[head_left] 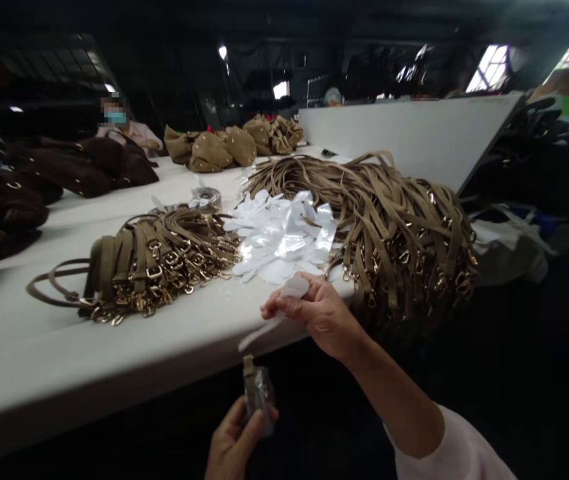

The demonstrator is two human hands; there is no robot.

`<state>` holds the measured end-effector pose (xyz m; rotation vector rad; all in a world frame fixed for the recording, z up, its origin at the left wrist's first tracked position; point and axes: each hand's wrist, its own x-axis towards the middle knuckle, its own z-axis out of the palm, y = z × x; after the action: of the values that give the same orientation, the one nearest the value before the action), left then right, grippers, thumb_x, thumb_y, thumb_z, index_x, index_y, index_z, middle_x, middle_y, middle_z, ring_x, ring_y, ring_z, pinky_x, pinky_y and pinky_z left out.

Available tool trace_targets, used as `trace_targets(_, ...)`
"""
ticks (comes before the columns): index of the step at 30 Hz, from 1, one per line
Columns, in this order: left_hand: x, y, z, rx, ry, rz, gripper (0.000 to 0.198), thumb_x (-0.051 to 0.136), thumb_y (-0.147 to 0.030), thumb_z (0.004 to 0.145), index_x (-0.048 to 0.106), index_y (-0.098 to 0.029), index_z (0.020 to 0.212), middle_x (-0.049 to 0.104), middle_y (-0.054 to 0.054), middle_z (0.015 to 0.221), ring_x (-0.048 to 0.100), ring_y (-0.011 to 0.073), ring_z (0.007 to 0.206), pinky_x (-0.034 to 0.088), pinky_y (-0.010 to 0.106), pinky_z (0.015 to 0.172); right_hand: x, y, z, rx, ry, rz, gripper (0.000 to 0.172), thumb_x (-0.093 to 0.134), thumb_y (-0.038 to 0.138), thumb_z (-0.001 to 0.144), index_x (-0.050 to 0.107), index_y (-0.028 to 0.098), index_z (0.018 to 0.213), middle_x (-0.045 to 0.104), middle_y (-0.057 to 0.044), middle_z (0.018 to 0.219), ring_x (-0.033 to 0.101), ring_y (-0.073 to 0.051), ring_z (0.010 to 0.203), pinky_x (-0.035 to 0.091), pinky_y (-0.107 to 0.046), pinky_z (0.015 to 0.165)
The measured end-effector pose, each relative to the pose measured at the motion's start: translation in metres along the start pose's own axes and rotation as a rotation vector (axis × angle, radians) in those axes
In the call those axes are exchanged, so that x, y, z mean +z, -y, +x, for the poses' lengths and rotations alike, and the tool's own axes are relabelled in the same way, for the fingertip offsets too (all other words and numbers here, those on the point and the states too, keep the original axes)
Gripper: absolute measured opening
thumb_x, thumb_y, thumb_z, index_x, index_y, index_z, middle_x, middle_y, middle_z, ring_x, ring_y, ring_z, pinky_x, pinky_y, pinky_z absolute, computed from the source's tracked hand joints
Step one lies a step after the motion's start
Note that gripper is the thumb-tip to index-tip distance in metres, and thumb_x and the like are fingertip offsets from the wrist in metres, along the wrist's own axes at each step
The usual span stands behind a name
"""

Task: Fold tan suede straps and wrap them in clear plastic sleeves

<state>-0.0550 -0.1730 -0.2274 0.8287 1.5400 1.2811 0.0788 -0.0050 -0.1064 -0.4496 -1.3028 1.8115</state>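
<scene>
My left hand (239, 433) is closed around the end of an olive-brown strap (249, 373), which has clear plastic wrap (263, 387) about it, below the table's front edge. Between the thumb and fingers of my right hand (322, 317) is a white strip (259, 333) with a rounded end, held over that edge. Behind my right hand lies a heap of similar white strips (284, 237). To its left is a bundle of short olive straps (164, 260) with gold-coloured buckles and clasps. Long olive straps (389, 213) with metal clips are piled at the right and hang over the edge.
Dark brown bags (79, 163) lie along the left of the white table (39, 360). Olive bags (224, 147) sit at the back, and a roll of tape (206, 197) stands mid-table. A masked person (137, 133) is across the table. A white panel (394, 133) rises behind the long straps.
</scene>
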Motion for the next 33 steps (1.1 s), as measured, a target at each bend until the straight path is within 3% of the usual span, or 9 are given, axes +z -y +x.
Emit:
trace_targets(2, -0.002, -0.003, 0.003, -0.023, 0.022, 0.004, 0.043, 0.066, -0.058, 0.078, 0.072, -0.016, 0.083, 0.071, 0.007, 0.088, 0.062, 0.0225, 0.086, 0.049, 0.027, 0.077, -0.013, -0.002, -0.033, 0.152, 0.005, 0.067, 0.030, 0.078, 0.030, 0.074, 0.052, 0.016, 0.076, 0.071, -0.004, 0.077, 0.067, -0.015, 0.064, 0.051, -0.027, 0.065)
trace_targets(5, -0.001, -0.004, 0.003, -0.056, 0.096, 0.095, 0.037, 0.064, -0.052, 0.082, 0.071, -0.016, 0.088, 0.071, 0.007, 0.091, 0.063, 0.0218, 0.089, 0.049, 0.026, 0.080, -0.041, -0.038, -0.085, 0.437, -0.169, -0.055, 0.035, 0.080, 0.035, 0.069, 0.052, 0.016, 0.071, 0.066, -0.001, 0.061, 0.054, -0.010, 0.043, 0.038, -0.020, 0.043)
trace_targets(9, 0.009, 0.005, 0.002, -0.061, 0.240, 0.202, 0.032, 0.062, -0.048, 0.085, 0.065, -0.018, 0.097, 0.072, 0.006, 0.094, 0.066, 0.0216, 0.091, 0.051, 0.027, 0.082, -0.063, -0.104, -0.147, 0.652, -0.384, -0.389, 0.021, 0.075, 0.029, 0.072, 0.064, 0.012, 0.066, 0.056, 0.003, 0.053, 0.047, -0.008, 0.046, 0.032, -0.021, 0.047)
trace_targets(12, 0.020, 0.014, 0.000, -0.047, 0.342, 0.287, 0.028, 0.062, -0.045, 0.087, 0.061, -0.020, 0.101, 0.073, 0.006, 0.096, 0.068, 0.0222, 0.093, 0.052, 0.028, 0.083, -0.061, -0.126, -0.179, 0.598, -0.368, -0.551, 0.025, 0.065, 0.028, 0.082, 0.068, 0.012, 0.064, 0.058, 0.000, 0.061, 0.049, -0.010, 0.059, 0.033, -0.023, 0.055)
trace_targets(16, 0.037, 0.028, -0.005, 0.133, 0.468, 0.487, 0.027, 0.065, -0.038, 0.086, 0.063, -0.022, 0.108, 0.072, 0.005, 0.099, 0.069, 0.0223, 0.088, 0.055, 0.029, 0.079, -0.053, -0.127, -0.199, 0.494, -0.341, -0.442, 0.032, 0.053, 0.035, 0.092, 0.073, 0.014, 0.077, 0.065, -0.003, 0.079, 0.058, -0.016, 0.077, 0.041, -0.026, 0.069)
trace_targets(20, 0.051, 0.039, -0.015, 0.386, 0.523, 0.606, 0.028, 0.065, -0.029, 0.087, 0.062, -0.025, 0.115, 0.068, 0.006, 0.106, 0.067, 0.0217, 0.094, 0.056, 0.029, 0.082, -0.055, -0.123, -0.208, 0.362, -0.316, -0.240, 0.032, 0.057, 0.039, 0.091, 0.073, 0.016, 0.075, 0.065, -0.004, 0.078, 0.059, -0.018, 0.081, 0.045, -0.030, 0.080)
trace_targets(24, 0.059, 0.041, -0.021, 0.488, 0.576, 0.645, 0.027, 0.062, -0.026, 0.089, 0.061, -0.023, 0.116, 0.067, 0.008, 0.105, 0.066, 0.0221, 0.094, 0.056, 0.030, 0.083, -0.061, -0.124, -0.213, 0.319, -0.375, -0.079, 0.027, 0.076, 0.041, 0.076, 0.070, 0.015, 0.072, 0.062, -0.001, 0.073, 0.054, -0.014, 0.070, 0.044, -0.026, 0.070)
trace_targets(27, 0.063, 0.036, -0.025, 0.399, 0.585, 0.652, 0.025, 0.062, -0.030, 0.089, 0.061, -0.022, 0.112, 0.068, 0.010, 0.104, 0.067, 0.0235, 0.094, 0.057, 0.032, 0.082, -0.063, -0.127, -0.214, 0.422, -0.411, 0.128, 0.033, 0.083, 0.042, 0.066, 0.067, 0.013, 0.072, 0.059, 0.001, 0.069, 0.050, -0.010, 0.061, 0.041, -0.023, 0.061)
trace_targets(33, 0.074, 0.031, -0.031, -0.051, 0.565, 0.453, 0.037, 0.059, -0.041, 0.089, 0.045, -0.022, 0.118, 0.073, 0.007, 0.103, 0.070, 0.0238, 0.096, 0.055, 0.037, 0.089, -0.063, -0.139, -0.211, 0.663, -0.478, 0.573, 0.036, 0.086, 0.037, 0.060, 0.071, 0.009, 0.077, 0.051, 0.004, 0.055, 0.041, -0.002, 0.046, 0.029, -0.016, 0.047)
